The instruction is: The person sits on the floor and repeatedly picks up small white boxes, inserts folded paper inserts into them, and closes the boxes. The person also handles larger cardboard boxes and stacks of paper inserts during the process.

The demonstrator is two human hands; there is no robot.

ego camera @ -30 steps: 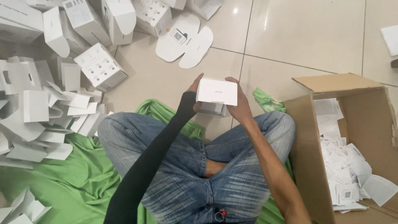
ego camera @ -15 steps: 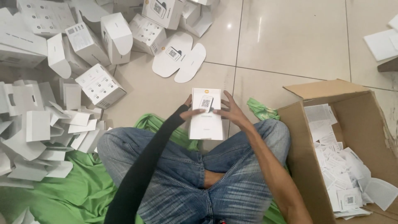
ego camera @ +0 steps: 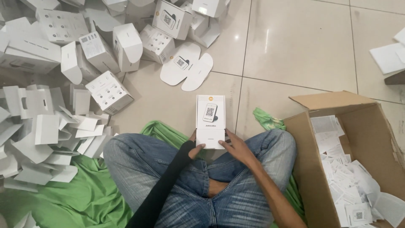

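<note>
So, box: I see a small white carton (ego camera: 210, 121) with its lid flap open, held over the knees, above the jeans (ego camera: 198, 185).
Left hand: my left hand (ego camera: 195, 148), black sleeve, palm up, fingers curled on the carton's lower left corner.
Right hand: my right hand (ego camera: 238, 147) flat-ish, fingers spread, tips pressing the lower right edge.
Around: folded cartons pile (ego camera: 46, 126) left, cardboard box (ego camera: 337, 169) of paper slips right, green cloth (ego camera: 63, 198) underneath.

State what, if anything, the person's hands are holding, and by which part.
Both hands hold a small white cardboard box by its near end: the left hand at its lower left corner, the right hand at its lower right edge.
</note>
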